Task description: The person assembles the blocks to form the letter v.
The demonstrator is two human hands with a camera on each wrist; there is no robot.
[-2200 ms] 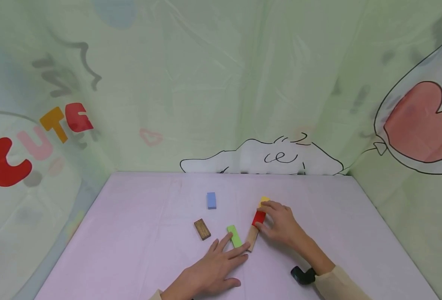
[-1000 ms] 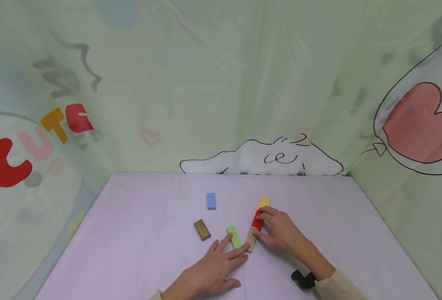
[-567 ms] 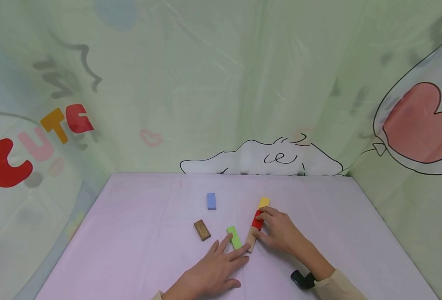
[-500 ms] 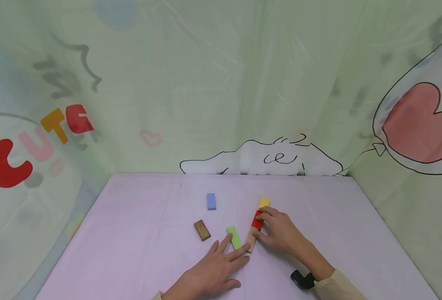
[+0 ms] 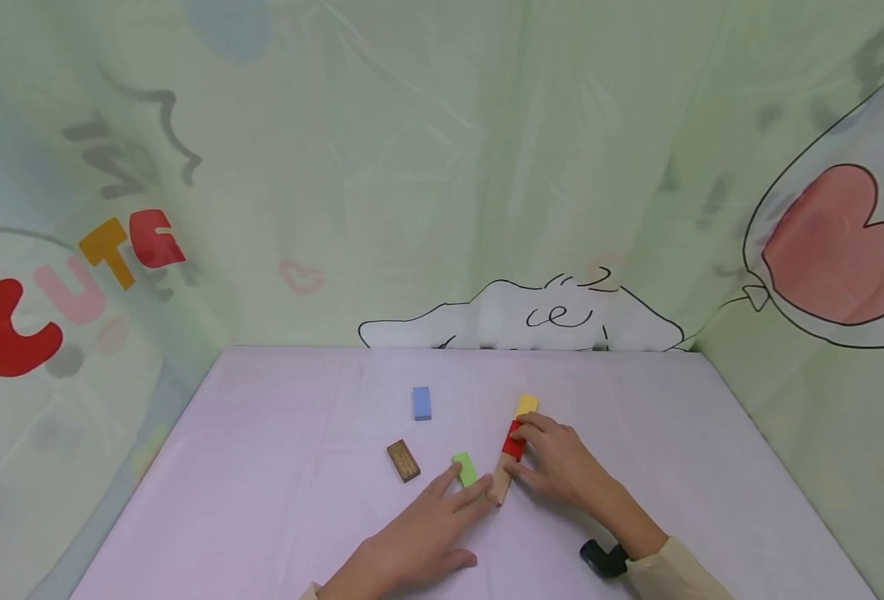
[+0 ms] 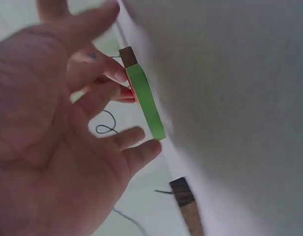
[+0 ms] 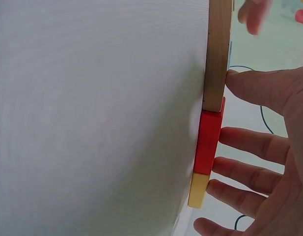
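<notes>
Three wooden blocks lie end to end in a slanting row on the table: yellow (image 5: 527, 404), red (image 5: 512, 447) and plain light wood (image 5: 499, 483). My right hand (image 5: 565, 457) rests along this row; in the right wrist view its thumb touches the plain block (image 7: 217, 54) and its spread fingertips meet the red one (image 7: 208, 137) and the yellow one (image 7: 198, 189). A green block (image 5: 465, 468) lies just left of the row. Spread over its near end is my left hand (image 5: 427, 533), holding nothing; the green block (image 6: 146, 101) stands beyond its fingers in the left wrist view.
A dark brown block (image 5: 403, 461) lies left of the green one, and a blue block (image 5: 422, 404) lies farther back. The white-covered table (image 5: 262, 467) ends at a printed cloth backdrop (image 5: 412, 183). A black wrist-worn device (image 5: 604, 559) sits by the right cuff.
My right hand has slid slightly toward the near end of the row, baring the yellow block. Just now my left fingers have shifted left off the plain block and cover more of the green one.
</notes>
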